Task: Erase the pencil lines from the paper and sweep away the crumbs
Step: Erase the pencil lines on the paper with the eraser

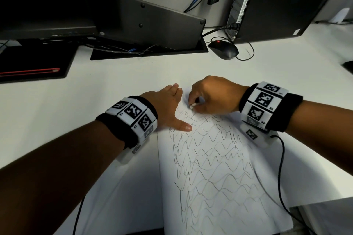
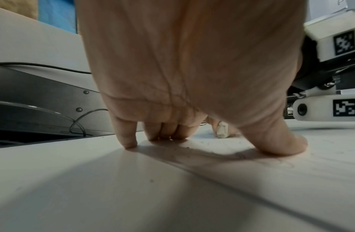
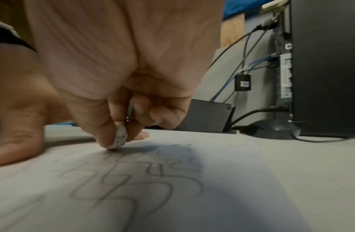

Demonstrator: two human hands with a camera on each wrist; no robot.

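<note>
Pinching a white eraser (image 1: 192, 105), right hand (image 1: 214, 95) rubs scribbled paper (image 1: 219, 187); flat left hand (image 1: 168, 104) steadies it

The scene is being lit evenly and softly from overhead, so the white surface (image 1: 118, 74) is being rendered bright without glare, while the dark forearms are being left underexposed near the bottom of the head view. Soft shadows are being cast beneath the left hand (image 2: 192, 70) and the right hand (image 3: 121, 62) onto the paper (image 3: 172, 196). Straight edges are being bent by wide-angle distortion toward the borders, and both wrist views are being blurred in the near foreground, with the pencil lines (image 3: 117, 185) being smeared out of focus.
</note>
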